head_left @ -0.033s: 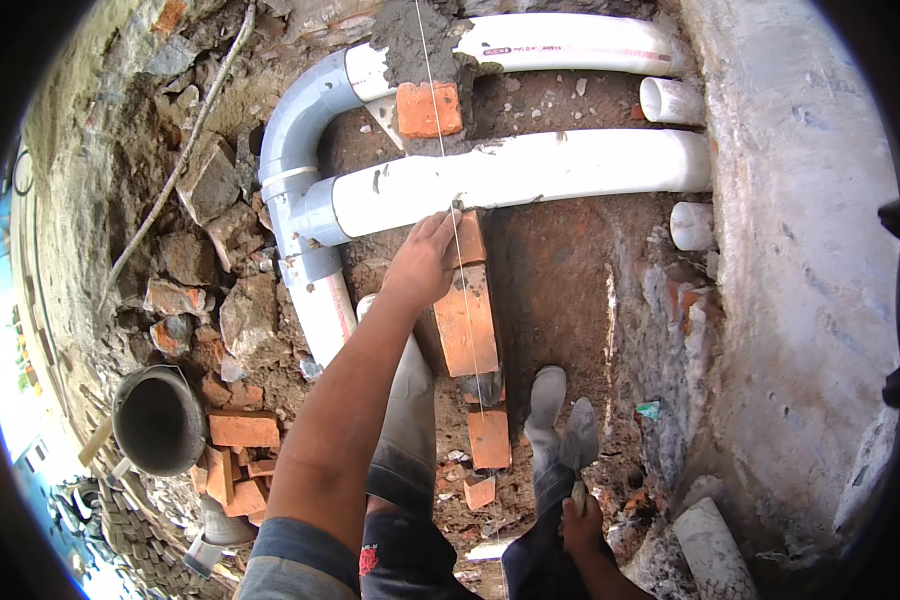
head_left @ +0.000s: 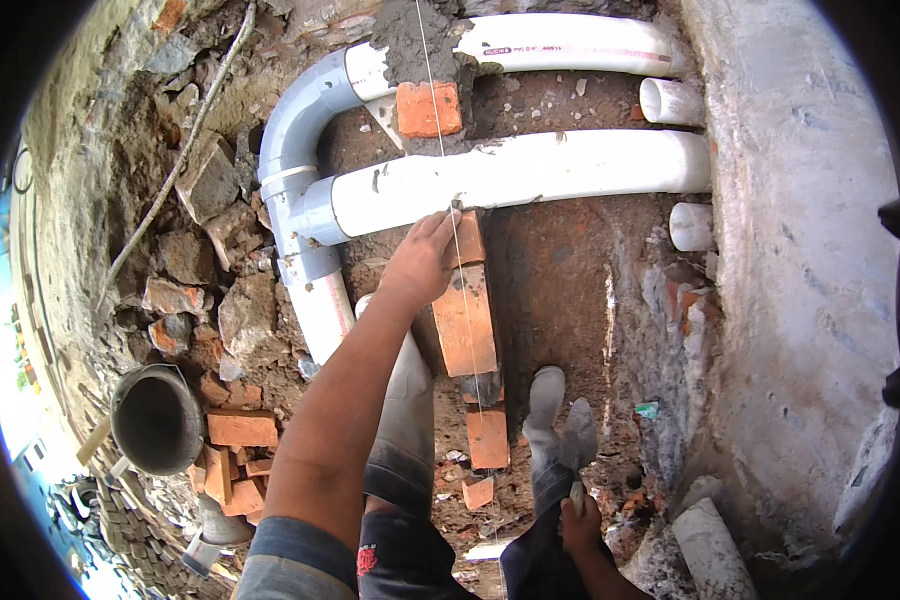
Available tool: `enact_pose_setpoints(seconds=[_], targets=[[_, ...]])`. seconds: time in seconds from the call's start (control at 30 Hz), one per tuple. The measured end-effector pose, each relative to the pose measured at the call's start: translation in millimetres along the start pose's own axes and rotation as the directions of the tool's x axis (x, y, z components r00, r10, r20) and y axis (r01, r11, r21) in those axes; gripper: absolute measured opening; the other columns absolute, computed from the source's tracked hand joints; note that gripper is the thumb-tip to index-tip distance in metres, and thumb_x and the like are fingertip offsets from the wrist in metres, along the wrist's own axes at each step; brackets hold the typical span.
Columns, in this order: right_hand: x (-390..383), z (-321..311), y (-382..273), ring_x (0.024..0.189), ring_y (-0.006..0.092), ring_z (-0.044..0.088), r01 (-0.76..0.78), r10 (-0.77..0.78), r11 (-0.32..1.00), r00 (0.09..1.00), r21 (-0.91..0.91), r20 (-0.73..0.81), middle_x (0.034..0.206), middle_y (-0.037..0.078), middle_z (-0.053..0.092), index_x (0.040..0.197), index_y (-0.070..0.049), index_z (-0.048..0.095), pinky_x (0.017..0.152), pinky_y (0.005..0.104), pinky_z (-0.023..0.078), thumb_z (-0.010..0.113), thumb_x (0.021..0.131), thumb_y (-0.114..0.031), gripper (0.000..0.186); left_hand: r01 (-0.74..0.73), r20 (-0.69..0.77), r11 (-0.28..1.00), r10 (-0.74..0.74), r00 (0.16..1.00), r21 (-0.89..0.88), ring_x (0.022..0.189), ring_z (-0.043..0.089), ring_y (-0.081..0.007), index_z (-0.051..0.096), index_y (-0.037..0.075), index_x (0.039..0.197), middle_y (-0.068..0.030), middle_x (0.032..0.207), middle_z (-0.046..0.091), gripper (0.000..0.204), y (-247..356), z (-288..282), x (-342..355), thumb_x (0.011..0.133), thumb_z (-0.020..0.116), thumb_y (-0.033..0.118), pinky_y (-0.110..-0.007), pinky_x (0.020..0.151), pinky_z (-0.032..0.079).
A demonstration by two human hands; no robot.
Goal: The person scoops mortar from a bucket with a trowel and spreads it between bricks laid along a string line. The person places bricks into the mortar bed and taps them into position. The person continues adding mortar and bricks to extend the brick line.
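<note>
My left hand (head_left: 420,262) reaches forward with its fingers stretched out, laid against a short brick piece (head_left: 471,240) beside the lower white pipe (head_left: 530,165). That piece sits at the far end of a row of bricks (head_left: 466,325), with grey mortar at a joint. The thumb is mostly hidden. A taut string (head_left: 478,385) runs lengthwise over the row, passing close to my fingertips. Low on the right, my right hand (head_left: 580,525) is closed round the handle of a trowel (head_left: 579,435), its blade pointing away from me next to my boot (head_left: 544,400).
A second white pipe (head_left: 580,42) joins a grey elbow (head_left: 305,105) farther off; mortar (head_left: 410,45) and a brick (head_left: 429,110) lie there. Rubble, a black bucket (head_left: 158,420) and loose bricks (head_left: 242,430) are at left. A concrete wall (head_left: 800,250) bounds the right.
</note>
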State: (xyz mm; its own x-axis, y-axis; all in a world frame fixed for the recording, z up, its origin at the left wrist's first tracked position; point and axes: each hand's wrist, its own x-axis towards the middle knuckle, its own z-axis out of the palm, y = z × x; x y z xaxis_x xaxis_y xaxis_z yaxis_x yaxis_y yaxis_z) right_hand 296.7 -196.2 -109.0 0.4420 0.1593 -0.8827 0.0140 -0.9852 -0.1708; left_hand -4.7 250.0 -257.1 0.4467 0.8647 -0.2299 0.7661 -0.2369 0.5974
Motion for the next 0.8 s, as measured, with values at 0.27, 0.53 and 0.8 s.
enact_pose_setpoints(seconds=[0.27,0.53,0.8], targets=[[-7,3,-29,0.051,0.0127,0.056,-0.025,0.024,0.999,1.000,-0.026,-0.009,0.072,0.004,0.058,0.103,-0.003,0.057,0.047,0.0311,0.046,0.068,0.094,-0.021,0.023,0.359,-0.150,0.921,-0.381,0.912,-0.151,0.136,0.043,-0.0408,0.032,0.002,0.152,-0.0239,0.146,0.044,0.096,12,11,-7,0.072,0.083,0.017,-0.044,0.118,0.036],[-3,2,-23,0.052,0.0121,0.055,0.009,-0.009,1.000,1.000,-0.008,0.020,0.069,0.003,0.056,0.102,-0.003,0.056,0.048,0.0301,0.046,0.068,0.095,-0.021,0.022,0.705,0.014,0.532,-0.794,0.608,-0.469,0.135,0.044,-0.0433,0.005,0.005,0.158,-0.0303,0.146,0.040,0.130,75,76,-55,0.064,0.092,0.031,-0.047,0.114,0.040],[-3,2,-22,0.052,0.0119,0.055,-0.025,0.025,1.000,1.000,0.000,-0.017,0.070,0.003,0.057,0.105,-0.003,0.057,0.047,0.0303,0.046,0.070,0.094,-0.020,0.024,0.703,0.025,0.525,-0.793,0.609,-0.480,0.133,0.046,-0.0439,0.004,0.008,0.158,-0.0297,0.145,0.041,0.129,80,88,-65,0.064,0.090,0.029,-0.048,0.112,0.041]])
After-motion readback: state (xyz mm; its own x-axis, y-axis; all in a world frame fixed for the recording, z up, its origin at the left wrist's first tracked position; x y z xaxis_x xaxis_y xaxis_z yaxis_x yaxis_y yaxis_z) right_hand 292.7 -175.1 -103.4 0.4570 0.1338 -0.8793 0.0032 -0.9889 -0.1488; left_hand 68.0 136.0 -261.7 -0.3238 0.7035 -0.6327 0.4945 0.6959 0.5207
